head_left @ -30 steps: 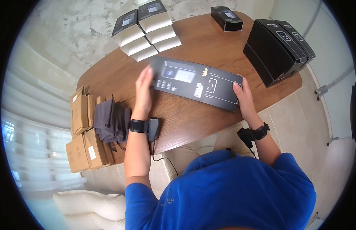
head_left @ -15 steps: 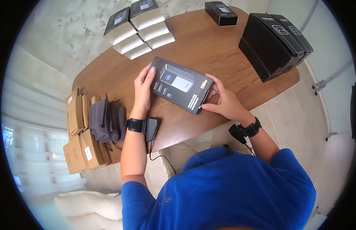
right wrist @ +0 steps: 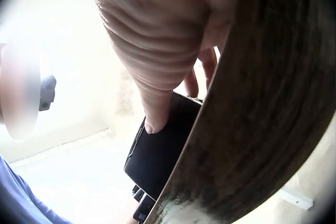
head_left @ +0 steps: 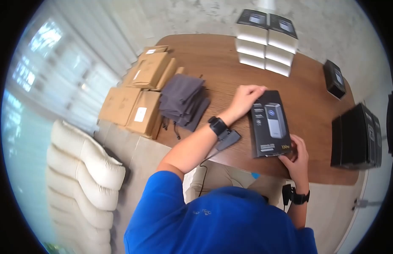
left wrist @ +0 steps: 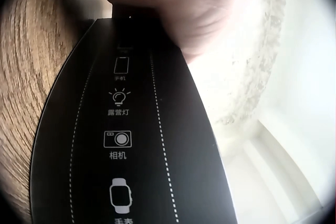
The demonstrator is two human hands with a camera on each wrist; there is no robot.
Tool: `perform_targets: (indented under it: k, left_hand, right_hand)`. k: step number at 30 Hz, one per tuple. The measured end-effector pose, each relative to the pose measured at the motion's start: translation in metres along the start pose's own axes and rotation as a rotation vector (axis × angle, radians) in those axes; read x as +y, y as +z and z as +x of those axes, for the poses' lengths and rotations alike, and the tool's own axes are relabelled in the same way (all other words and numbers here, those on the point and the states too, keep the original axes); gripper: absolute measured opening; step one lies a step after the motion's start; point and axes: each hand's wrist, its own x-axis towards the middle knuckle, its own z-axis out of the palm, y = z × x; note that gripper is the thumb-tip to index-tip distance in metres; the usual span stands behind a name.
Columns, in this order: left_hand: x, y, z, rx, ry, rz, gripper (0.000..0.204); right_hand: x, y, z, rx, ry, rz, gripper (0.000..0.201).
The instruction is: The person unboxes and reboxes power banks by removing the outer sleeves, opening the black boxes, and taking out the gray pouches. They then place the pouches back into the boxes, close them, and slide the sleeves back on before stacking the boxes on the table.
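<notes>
A black box with a printed picture of a grey device lies near the table's front edge, its long side pointing away from me. My left hand grips its far left corner, fingers bent over the far end. White icons of a phone, lamp, camera and watch run along the side of the box in the left wrist view. At the near right corner, my right hand holds the box between thumb and fingers. In the right wrist view, its thumb presses on the plain black end.
Left on the table are a pile of dark grey drawstring pouches and several brown cartons. White-sided boxes are stacked at the back. One black box lies back right; taller black boxes stand at the right edge.
A dark section with a line drawing stuck out of the box's right end; it has slid inside. The box has turned more lengthwise, and the head view has swung left.
</notes>
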Motion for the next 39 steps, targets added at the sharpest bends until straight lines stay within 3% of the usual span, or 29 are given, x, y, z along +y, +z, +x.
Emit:
perform_targets:
  k: [3, 5, 11, 15, 17, 19, 20, 23, 27, 31, 37, 39]
  left_hand:
    - [0.003, 0.003, -0.001, -0.028, -0.023, -0.020, 0.032]
    - [0.006, 0.007, -0.003, -0.012, 0.001, 0.014, 0.032]
    - [0.018, 0.010, -0.008, -0.037, 0.162, 0.212, 0.031]
    - [0.013, 0.007, -0.006, -0.074, 0.126, 0.178, 0.032]
    - [0.009, 0.006, -0.004, -0.028, 0.166, 0.148, 0.032]
    - [0.007, 0.000, -0.001, 0.091, 0.016, 0.067, 0.034]
    - [0.000, -0.002, 0.003, 0.172, 0.034, 0.074, 0.037]
    - [-0.012, -0.012, 0.010, 0.189, 0.000, 0.086, 0.039]
    - [-0.012, -0.002, 0.005, 0.155, 0.090, 0.169, 0.042]
    - [-0.006, -0.001, 0.002, 0.092, 0.084, 0.189, 0.044]
    - [-0.003, -0.005, 0.002, -0.030, 0.060, 0.095, 0.035]
    - [-0.007, -0.004, 0.003, -0.066, 0.078, 0.018, 0.032]
  right_hand:
    - [0.005, 0.000, 0.000, 0.049, -0.132, -0.093, 0.065]
    - [-0.002, 0.000, -0.002, 0.051, 0.007, -0.009, 0.067]
    - [0.007, -0.001, -0.004, 0.081, 0.067, -0.017, 0.071]
    - [0.008, -0.002, -0.003, 0.057, 0.069, -0.014, 0.069]
    - [0.019, 0.000, -0.003, 0.093, 0.022, -0.006, 0.064]
    - [0.029, -0.001, -0.001, 0.117, 0.063, 0.053, 0.061]
    - [0.031, 0.000, -0.001, 0.147, 0.110, 0.114, 0.059]
    - [0.029, 0.001, -0.001, 0.128, 0.145, 0.223, 0.056]
    - [0.027, -0.001, -0.002, 0.101, 0.022, 0.009, 0.060]
    - [0.024, 0.002, -0.005, 0.070, 0.040, 0.120, 0.069]
    - [0.023, -0.001, -0.007, 0.102, 0.115, 0.088, 0.062]
    - [0.023, 0.002, -0.008, 0.182, 0.058, 0.264, 0.057]
